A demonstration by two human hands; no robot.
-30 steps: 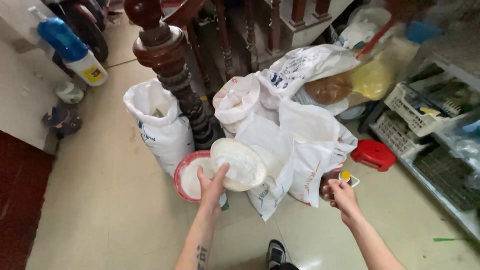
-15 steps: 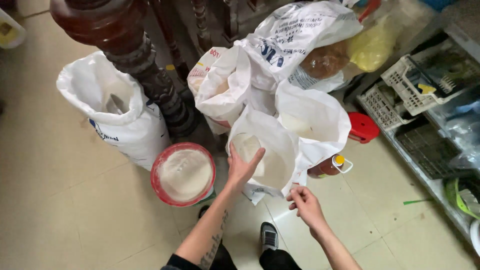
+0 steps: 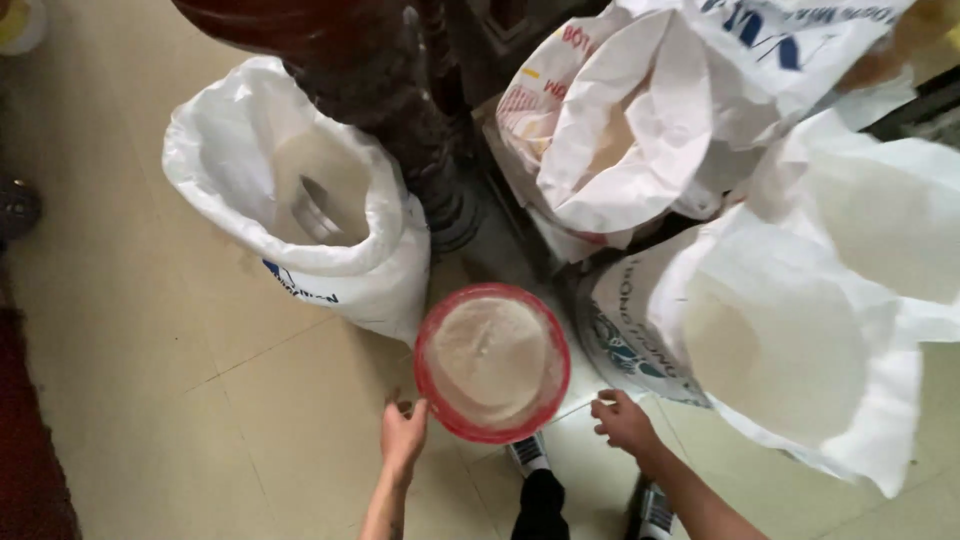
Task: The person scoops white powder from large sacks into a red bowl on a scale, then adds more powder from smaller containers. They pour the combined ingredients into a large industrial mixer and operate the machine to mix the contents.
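A round red-rimmed basin (image 3: 491,362) with pale flour in it sits on the tiled floor between open white sacks. My left hand (image 3: 403,436) is at the basin's lower left, its fingertips and thumb against the rim and holding nothing. My right hand (image 3: 624,421) hovers a short way off the basin's lower right rim, with its fingers loosely curled and empty. It is close to the bottom of the big white sack (image 3: 790,350) on the right. My shoes (image 3: 527,455) show just below the basin.
A white sack (image 3: 372,268) at the left holds pale flour and a metal can (image 3: 318,213). Another open sack (image 3: 612,130) stands behind the basin. A dark turned wooden post (image 3: 385,95) rises between the sacks. Bare tiles lie to the left.
My left hand has left the mouth of the right sack and come down to the basin's rim. My right hand has moved in toward the basin. The view has dropped closer to the floor.
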